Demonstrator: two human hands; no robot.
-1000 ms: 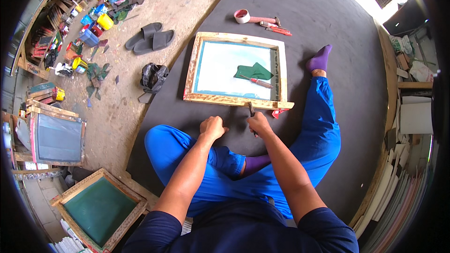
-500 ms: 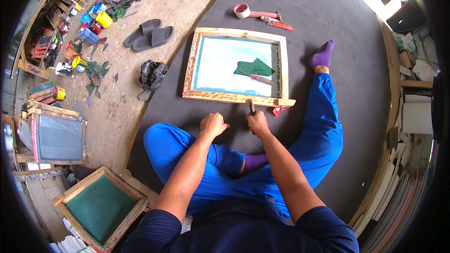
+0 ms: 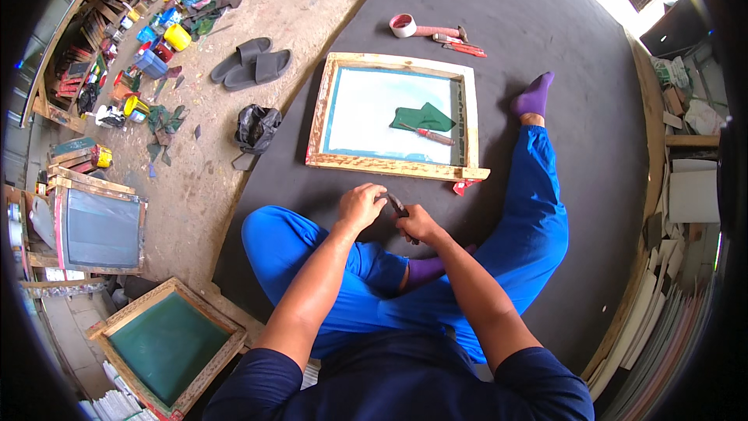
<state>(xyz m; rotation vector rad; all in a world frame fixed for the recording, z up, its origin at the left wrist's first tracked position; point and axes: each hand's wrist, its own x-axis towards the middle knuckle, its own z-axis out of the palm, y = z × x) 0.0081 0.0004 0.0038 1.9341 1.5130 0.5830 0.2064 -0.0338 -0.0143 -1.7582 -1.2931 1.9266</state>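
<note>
My right hand (image 3: 418, 224) is closed around dark pliers (image 3: 398, 206), whose head points up and left toward my other hand. My left hand (image 3: 361, 206) has its fingers drawn together by the pliers' tip; anything between them is too small to make out. Just beyond both hands lies a wooden screen frame (image 3: 389, 166) with pale mesh edged in blue. On that mesh rest a green angular piece (image 3: 436, 117) and a screwdriver (image 3: 434, 136) with a reddish handle. A red scrap (image 3: 464, 186) sticks out by the frame's near right corner.
Past the frame, a tape roll (image 3: 403, 26), a hammer (image 3: 436, 31) and a red cutter (image 3: 465, 49) lie on the dark mat (image 3: 576, 210). Sandals (image 3: 253, 62), a black bag (image 3: 257, 128) and paint tubs are on the left floor. A green screen (image 3: 167, 343) lies lower left.
My right hand has drawn the pliers back from the frame's near edge and turned them toward my left hand. My left fingers have come up to the pliers' tip.
</note>
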